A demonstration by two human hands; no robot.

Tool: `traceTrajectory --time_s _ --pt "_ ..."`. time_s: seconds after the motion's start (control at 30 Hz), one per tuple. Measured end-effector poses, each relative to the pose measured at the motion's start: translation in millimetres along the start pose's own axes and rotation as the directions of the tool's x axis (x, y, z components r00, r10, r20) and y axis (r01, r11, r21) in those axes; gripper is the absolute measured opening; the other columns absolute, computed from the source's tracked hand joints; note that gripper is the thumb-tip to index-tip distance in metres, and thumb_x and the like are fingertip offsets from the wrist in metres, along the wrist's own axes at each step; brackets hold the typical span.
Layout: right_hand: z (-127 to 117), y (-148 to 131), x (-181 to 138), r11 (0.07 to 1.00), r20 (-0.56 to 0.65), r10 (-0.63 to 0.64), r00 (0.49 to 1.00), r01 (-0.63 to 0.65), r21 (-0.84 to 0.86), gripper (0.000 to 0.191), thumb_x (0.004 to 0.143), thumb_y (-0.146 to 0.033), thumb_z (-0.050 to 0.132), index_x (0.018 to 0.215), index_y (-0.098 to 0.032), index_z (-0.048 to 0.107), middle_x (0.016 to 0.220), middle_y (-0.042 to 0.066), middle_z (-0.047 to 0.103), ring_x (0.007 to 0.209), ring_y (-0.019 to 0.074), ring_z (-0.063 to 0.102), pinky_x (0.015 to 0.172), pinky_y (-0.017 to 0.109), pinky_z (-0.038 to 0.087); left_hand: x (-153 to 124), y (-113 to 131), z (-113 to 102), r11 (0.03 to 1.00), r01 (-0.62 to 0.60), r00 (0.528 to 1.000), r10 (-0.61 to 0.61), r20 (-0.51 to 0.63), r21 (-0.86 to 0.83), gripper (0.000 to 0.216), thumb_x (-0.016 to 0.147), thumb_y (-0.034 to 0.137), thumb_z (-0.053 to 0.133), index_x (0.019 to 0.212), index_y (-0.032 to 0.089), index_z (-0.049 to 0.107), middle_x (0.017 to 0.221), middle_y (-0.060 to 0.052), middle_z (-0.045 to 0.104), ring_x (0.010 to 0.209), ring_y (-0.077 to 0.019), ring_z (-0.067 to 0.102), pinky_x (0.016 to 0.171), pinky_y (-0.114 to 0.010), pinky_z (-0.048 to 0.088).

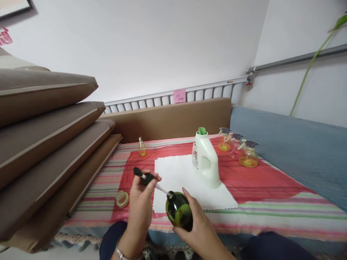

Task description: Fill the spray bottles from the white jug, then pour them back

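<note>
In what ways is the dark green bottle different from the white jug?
The dark green bottle is round and held tilted in the right hand; the white jug has a handle and stands upright on the white cloth. The bottle's neck is uncapped, the pump held by the left hand; the jug wears a green cap.

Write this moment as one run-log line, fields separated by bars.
left hand: black pump head, tube at neck | right hand: green bottle | behind: white jug on white cloth
</note>
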State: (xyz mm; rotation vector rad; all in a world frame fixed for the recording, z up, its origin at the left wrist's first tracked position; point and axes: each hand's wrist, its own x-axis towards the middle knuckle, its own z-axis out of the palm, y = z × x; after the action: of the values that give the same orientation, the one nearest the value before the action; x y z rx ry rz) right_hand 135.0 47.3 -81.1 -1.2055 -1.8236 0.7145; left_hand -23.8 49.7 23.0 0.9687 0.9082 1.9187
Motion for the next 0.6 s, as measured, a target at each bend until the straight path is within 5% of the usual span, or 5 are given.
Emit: traceTrajectory --time_s 0.1,0.23,0.37,0.47,0.6 --pt "-2.4 8.7 -0.8 1.0 0.005 0.01 1.0 -0.01 0.025 0.09 0.061 -0.017 0.065 0.14 -0.026 0.022 0.136 0.01 0.042 0.126 0.0276 0.04 0.106 0.045 0.032 12.4 23.5 -9.5 0.991 -0.044 0.996 0.033 -0.088 -0.13 0.023 0.067 0.023 0.072 0.085 0.021 0.057 0.081 0.004 0.064 0.069 -0.0114 0.063 0.076 -0.031 0.051" --pt "-6.2 31.7 2.3 0.976 -0.022 0.157 0.987 -0.152 0.156 0.088 0.062 -0.021 0.062 0.14 -0.023 0.022 0.138 0.012 0.041 0.126 0.0279 0.04 0.106 0.047 0.031 24.5 31.7 -29.6 0.991 -0.131 0.974 0.124 -0.187 -0.025 0.02 0.064 0.019 0.072 0.076 0.018 0.056 0.06 0.007 0.057 0.05 -0.0074 0.052 0.056 -0.022 0.049" --pt "-6.1 52.9 19.0 0.947 -0.037 0.231 0.972 -0.216 0.237 0.091 0.061 -0.023 0.064 0.141 -0.024 0.018 0.138 0.012 0.041 0.125 0.0286 0.042 0.106 0.048 0.031 24.5 -17.0 -44.5 0.984 0.145 0.979 -0.127 -0.162 0.105 0.022 0.065 0.031 0.073 0.073 0.016 0.058 0.041 0.009 0.047 0.038 -0.0071 0.045 0.045 -0.02 0.041" --pt "1.2 60.5 42.2 0.945 -0.004 0.186 0.983 -0.177 0.274 0.094 0.06 -0.02 0.066 0.141 -0.024 0.016 0.135 0.012 0.044 0.122 0.0274 0.045 0.105 0.046 0.032 24.0 -68.1 -51.1 0.91 0.382 0.922 -0.362 -0.136 0.164 0.033 0.059 0.038 0.075 0.074 0.011 0.064 0.046 0.005 0.053 0.038 -0.0076 0.047 0.042 -0.021 0.041" --pt "21.5 67.6 79.9 0.941 0.022 0.12 0.993 -0.12 0.317 0.095 0.06 -0.019 0.068 0.14 -0.022 0.018 0.137 0.012 0.041 0.123 0.0265 0.042 0.106 0.045 0.03 40.3 -107.8 -57.4 0.852 0.493 0.87 -0.476 -0.131 0.177 0.04 0.054 0.04 0.077 0.077 0.01 0.067 0.052 0.005 0.053 0.033 -0.0046 0.041 0.034 -0.019 0.031"
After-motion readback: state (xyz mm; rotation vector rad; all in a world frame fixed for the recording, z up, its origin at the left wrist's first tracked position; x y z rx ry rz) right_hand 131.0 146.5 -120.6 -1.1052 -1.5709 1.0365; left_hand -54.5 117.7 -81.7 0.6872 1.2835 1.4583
